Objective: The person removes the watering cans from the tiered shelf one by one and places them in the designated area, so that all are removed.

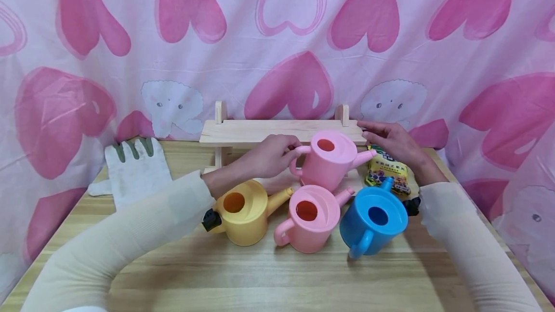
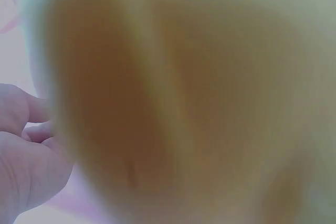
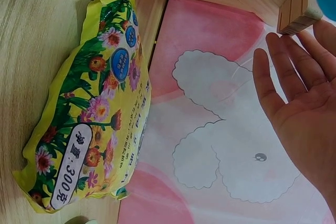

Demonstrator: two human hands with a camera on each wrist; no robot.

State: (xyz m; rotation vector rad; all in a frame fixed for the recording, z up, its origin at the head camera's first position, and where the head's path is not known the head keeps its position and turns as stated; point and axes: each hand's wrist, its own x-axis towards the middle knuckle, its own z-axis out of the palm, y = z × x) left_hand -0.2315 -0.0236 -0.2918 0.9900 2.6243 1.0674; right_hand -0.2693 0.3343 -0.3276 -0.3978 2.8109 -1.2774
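In the head view my left hand [image 1: 273,155] pinches the handle of a pink watering can [image 1: 327,165], its spout pointing right. The can is in front of the two-tier wooden shelf [image 1: 269,131]; whether its base rests on the lower board, I cannot tell. A second pink watering can [image 1: 314,220] stands nearer, between a yellow watering can [image 1: 247,220] and a blue watering can [image 1: 375,218]. My right hand [image 1: 392,141] touches the right end of the upper board with fingers extended. A blurred yellow surface [image 2: 210,103] covers most of the left wrist view.
A yellow flowered packet [image 3: 94,114] lies right of the shelf, below my right forearm. White gloves [image 1: 136,172] with green-tipped fingers lie at the table's left. A pink heart-patterned curtain [image 1: 277,47] hangs behind the wooden table [image 1: 277,278].
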